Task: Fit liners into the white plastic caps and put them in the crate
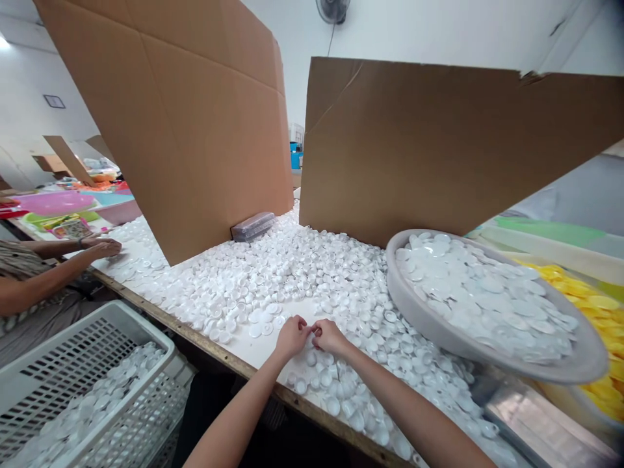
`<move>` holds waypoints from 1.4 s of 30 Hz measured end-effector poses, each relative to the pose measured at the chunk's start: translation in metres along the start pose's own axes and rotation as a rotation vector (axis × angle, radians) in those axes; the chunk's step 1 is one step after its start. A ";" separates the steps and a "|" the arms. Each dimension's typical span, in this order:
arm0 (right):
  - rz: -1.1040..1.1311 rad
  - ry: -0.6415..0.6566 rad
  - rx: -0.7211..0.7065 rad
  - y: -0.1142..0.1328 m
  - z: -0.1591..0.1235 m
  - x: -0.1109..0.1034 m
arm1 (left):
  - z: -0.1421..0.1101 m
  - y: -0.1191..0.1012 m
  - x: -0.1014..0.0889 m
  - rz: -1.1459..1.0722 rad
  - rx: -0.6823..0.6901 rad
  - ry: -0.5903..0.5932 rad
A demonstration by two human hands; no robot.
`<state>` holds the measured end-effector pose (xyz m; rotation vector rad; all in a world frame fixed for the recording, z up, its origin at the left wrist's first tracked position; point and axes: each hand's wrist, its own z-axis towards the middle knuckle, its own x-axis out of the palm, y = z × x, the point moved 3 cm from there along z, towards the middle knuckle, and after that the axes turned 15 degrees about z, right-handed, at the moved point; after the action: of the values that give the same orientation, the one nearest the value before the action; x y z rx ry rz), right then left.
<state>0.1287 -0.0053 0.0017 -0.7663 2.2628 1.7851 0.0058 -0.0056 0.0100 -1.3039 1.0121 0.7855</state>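
Both hands meet over the table, fingertips together above a bare patch of white surface (258,351). My left hand (293,337) is closed in a pinch, and my right hand (329,338) pinches close beside it. Whatever lies between the fingertips is too small and too covered to name. All around them spread small white round plastic pieces (292,266), shaped like caps or shallow discs. A few flat white discs (263,320) lie just left of my left hand. More of the pieces (336,390) lie beneath and beside my right forearm.
Two tall cardboard sheets (195,130) (439,149) stand across the table. A tilted basin (414,318) of white discs is at right, near yellow pieces (604,318). A crate (112,325) stands lower left. Another person's hand (104,247) works farther left. A clear plastic box (253,226) lies by the cardboard.
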 end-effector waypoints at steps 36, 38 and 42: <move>-0.263 0.255 0.190 0.033 0.005 -0.008 | 0.013 -0.034 -0.012 0.444 0.177 -0.034; -0.220 0.215 0.069 0.033 0.004 -0.018 | 0.006 -0.014 -0.031 0.426 0.105 -0.038; -0.388 -0.116 -0.149 0.027 0.012 -0.049 | -0.034 0.085 -0.114 0.497 -0.305 -0.144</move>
<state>0.1553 0.0250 0.0428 -1.0167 1.7751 1.7680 -0.1202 -0.0188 0.0828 -1.2377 1.1456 1.4376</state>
